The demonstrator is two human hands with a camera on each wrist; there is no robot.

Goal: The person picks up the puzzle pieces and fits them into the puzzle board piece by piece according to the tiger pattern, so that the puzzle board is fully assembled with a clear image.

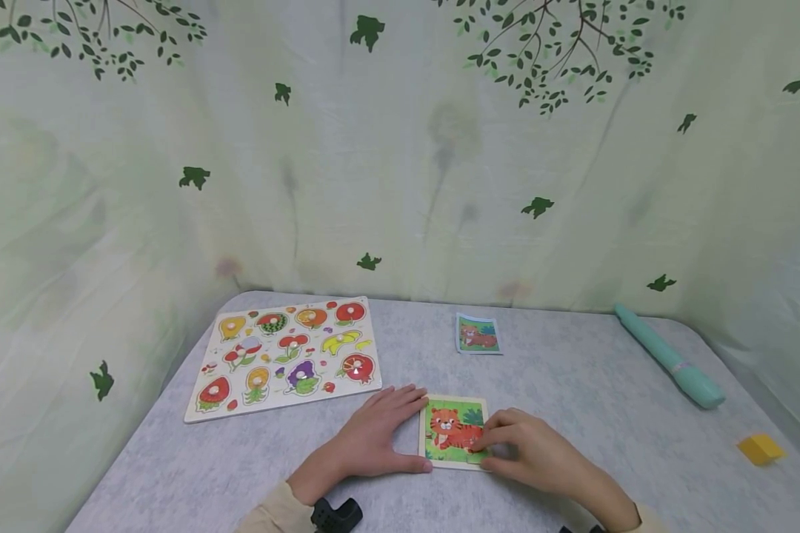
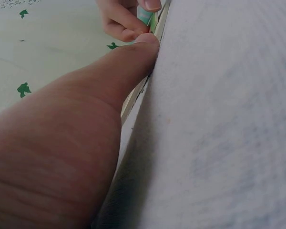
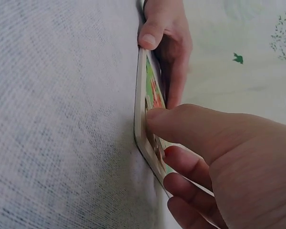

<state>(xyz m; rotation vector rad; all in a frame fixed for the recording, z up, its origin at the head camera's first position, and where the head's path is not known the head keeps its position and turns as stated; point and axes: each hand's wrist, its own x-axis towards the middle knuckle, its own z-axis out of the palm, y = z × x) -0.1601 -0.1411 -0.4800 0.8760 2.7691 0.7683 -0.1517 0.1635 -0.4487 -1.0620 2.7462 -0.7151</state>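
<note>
A small square tiger puzzle (image 1: 445, 453) in a pale wooden frame lies flat on the table, showing an orange tiger on green. Along its left side rests my left hand (image 1: 376, 438), with the thumb at the lower left corner and the long fingers stretched to the upper left corner. My right hand (image 1: 536, 450) pinches a puzzle piece (image 1: 478, 458) at the lower right of the picture, between thumb and bent fingers. In the right wrist view, that piece (image 3: 157, 142) sits slightly tilted in the frame, partly hidden by the fingers.
Behind the puzzle lies a small tiger picture card (image 1: 478, 336). A large fruit peg board (image 1: 273, 403) takes up the back left. To the right are a teal umbrella-like rolled object (image 1: 670, 360) and a yellow block (image 1: 761, 449). A leaf-printed curtain (image 1: 400, 163) surrounds the table.
</note>
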